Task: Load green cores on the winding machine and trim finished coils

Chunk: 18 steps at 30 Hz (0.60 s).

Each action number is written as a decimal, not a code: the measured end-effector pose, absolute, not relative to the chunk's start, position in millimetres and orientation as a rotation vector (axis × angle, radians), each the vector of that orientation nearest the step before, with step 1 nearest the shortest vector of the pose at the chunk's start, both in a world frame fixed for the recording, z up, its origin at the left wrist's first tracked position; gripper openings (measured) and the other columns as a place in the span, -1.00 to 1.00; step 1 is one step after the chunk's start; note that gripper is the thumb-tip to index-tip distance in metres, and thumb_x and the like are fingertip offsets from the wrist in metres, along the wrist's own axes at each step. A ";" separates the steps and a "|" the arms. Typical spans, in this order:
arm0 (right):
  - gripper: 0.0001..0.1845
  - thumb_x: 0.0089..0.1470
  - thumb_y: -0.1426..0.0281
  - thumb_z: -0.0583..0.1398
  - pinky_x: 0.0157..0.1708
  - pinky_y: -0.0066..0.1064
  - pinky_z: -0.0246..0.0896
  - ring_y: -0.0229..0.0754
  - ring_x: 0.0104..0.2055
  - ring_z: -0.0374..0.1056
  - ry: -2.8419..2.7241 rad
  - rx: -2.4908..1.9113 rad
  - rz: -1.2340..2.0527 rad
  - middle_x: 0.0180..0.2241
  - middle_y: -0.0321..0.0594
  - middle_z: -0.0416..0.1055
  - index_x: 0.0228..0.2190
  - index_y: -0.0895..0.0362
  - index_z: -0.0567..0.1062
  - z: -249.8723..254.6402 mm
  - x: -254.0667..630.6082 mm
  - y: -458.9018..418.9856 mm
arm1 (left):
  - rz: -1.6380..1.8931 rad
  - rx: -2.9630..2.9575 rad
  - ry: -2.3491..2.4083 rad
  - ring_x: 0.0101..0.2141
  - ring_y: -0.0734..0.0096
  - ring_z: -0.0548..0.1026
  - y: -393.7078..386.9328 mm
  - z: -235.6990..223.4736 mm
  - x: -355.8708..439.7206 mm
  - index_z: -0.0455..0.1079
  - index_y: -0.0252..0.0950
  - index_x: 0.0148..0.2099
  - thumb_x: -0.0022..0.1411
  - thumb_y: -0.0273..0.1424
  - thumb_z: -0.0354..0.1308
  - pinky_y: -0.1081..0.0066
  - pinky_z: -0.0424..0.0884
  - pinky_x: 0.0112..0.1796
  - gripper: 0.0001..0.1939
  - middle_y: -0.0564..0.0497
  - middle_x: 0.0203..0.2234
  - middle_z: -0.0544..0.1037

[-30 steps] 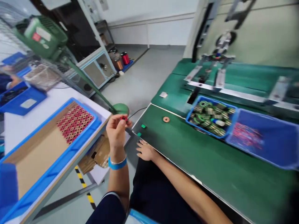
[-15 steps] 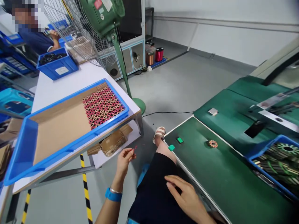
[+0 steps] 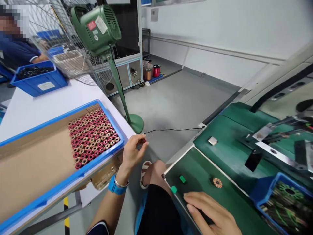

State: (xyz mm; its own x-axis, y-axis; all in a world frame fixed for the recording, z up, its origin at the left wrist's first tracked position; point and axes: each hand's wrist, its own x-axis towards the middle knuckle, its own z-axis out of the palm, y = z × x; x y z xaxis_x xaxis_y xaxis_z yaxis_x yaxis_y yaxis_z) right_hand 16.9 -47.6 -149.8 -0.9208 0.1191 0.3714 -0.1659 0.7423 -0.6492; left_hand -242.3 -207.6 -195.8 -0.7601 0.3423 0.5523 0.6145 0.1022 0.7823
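My left hand (image 3: 134, 150) is closed, its fingertips pinching a small dark red piece (image 3: 142, 141) with fine reddish wire trailing from it; the fingers hide most of it. This hand is just right of the blue tray (image 3: 114, 148), apart from it. In the tray stand rows of small wound stators (image 3: 94, 135), some red and some copper-coloured. My right hand (image 3: 210, 212) hangs over the near edge of the green worktop (image 3: 234, 212), fingers loosely stretched and holding nothing. Beyond it lies a single copper-wound stator (image 3: 217, 182). Two small green pieces, one a block (image 3: 182, 179), lie near the worktop's left corner.
A green pedestal fan (image 3: 97, 31) stands behind the white table (image 3: 80, 93), which also bears a blue bin (image 3: 40, 80) of dark parts. A co-worker (image 3: 17, 49) is at far left. On the right are a metal fixture (image 3: 274, 148) and a blue bin (image 3: 269, 187) of green-ended stators.
My left hand has risen and moved slightly right with the red piece. My right hand has shifted right and down in view. The camera view has turned right and upward.
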 end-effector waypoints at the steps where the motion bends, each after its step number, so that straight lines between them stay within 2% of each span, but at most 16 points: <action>1: -0.83 0.38 0.41 0.10 -0.15 -0.49 0.38 -0.16 -0.15 0.44 -2.552 0.031 1.011 -0.17 -0.24 0.47 -0.12 0.01 0.49 -146.8 -1.1 -38.9 | -1.644 -0.930 -2.188 -0.29 0.34 0.52 -197.9 -196.6 -251.8 0.41 -0.23 -0.02 0.29 -0.37 0.21 0.34 0.50 -0.21 -0.78 -0.02 -0.25 0.51; 5: -0.74 0.33 0.39 0.03 -0.06 -0.25 0.37 -0.03 -0.08 0.39 -2.796 -0.068 0.889 -0.12 -0.11 0.46 -0.12 0.11 0.50 -155.4 -88.3 -0.8 | -1.504 -0.741 -2.444 -0.25 0.22 0.51 -172.8 -210.1 -279.7 0.40 -0.23 -0.06 0.28 -0.39 0.14 0.24 0.46 -0.19 -0.82 -0.04 -0.25 0.51; 7: -0.71 0.26 0.42 0.06 -0.04 -0.18 0.35 0.04 -0.06 0.39 -3.068 -0.214 0.574 -0.10 -0.05 0.47 -0.10 0.15 0.53 -167.5 -128.8 16.4 | -1.479 -0.660 -2.562 -0.24 0.18 0.51 -165.9 -218.2 -290.8 0.40 -0.22 -0.09 0.28 -0.37 0.13 0.22 0.45 -0.17 -0.85 -0.05 -0.26 0.51; 9: -0.72 0.21 0.46 0.10 -0.14 -0.18 0.38 0.08 -0.18 0.46 -3.244 -0.444 0.299 -0.21 -0.01 0.52 -0.11 0.17 0.55 -177.2 -157.4 28.5 | -1.504 -0.587 -2.676 -0.21 0.17 0.51 -160.3 -223.4 -302.9 0.40 -0.20 -0.09 0.28 -0.36 0.11 0.21 0.43 -0.16 -0.84 -0.06 -0.24 0.51; 11: -0.76 0.21 0.47 0.12 -0.28 -0.17 0.38 0.10 -0.34 0.49 -3.316 -0.560 0.243 -0.35 -0.02 0.54 -0.16 0.18 0.57 -181.1 -172.1 33.9 | -1.567 -0.474 -2.781 -0.21 0.14 0.50 -154.4 -223.6 -317.5 0.41 -0.20 -0.10 0.26 -0.35 0.12 0.18 0.42 -0.13 -0.84 -0.08 -0.23 0.51; 15: -0.71 0.30 0.46 0.04 -0.30 -0.15 0.35 0.07 -0.37 0.47 -3.423 -0.569 0.172 -0.42 -0.08 0.52 -0.30 0.14 0.57 -179.4 -174.8 33.9 | -1.585 -0.240 -2.951 -0.22 0.09 0.51 -138.1 -209.7 -352.4 0.42 -0.24 -0.14 0.18 -0.41 0.16 0.13 0.41 -0.13 -0.83 -0.13 -0.24 0.53; 18: -0.66 0.31 0.44 -0.01 -0.33 -0.10 0.32 0.08 -0.42 0.46 -3.454 -0.555 0.173 -0.46 -0.10 0.50 -0.34 0.13 0.55 -185.4 -169.9 36.1 | -1.556 -0.114 -3.036 -0.23 0.14 0.53 -122.0 -194.1 -377.5 0.41 -0.26 -0.14 0.19 -0.42 0.16 0.19 0.43 -0.15 -0.84 -0.14 -0.24 0.54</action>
State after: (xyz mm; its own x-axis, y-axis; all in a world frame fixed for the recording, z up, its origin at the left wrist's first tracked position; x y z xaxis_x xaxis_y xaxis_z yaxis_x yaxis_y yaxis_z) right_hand -169.9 36.1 -185.4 -0.8871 0.2850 -0.3632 0.3199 0.9467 -0.0385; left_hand -377.5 -122.0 -194.1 -0.9610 0.1810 -0.2090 -0.0639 0.5899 0.8050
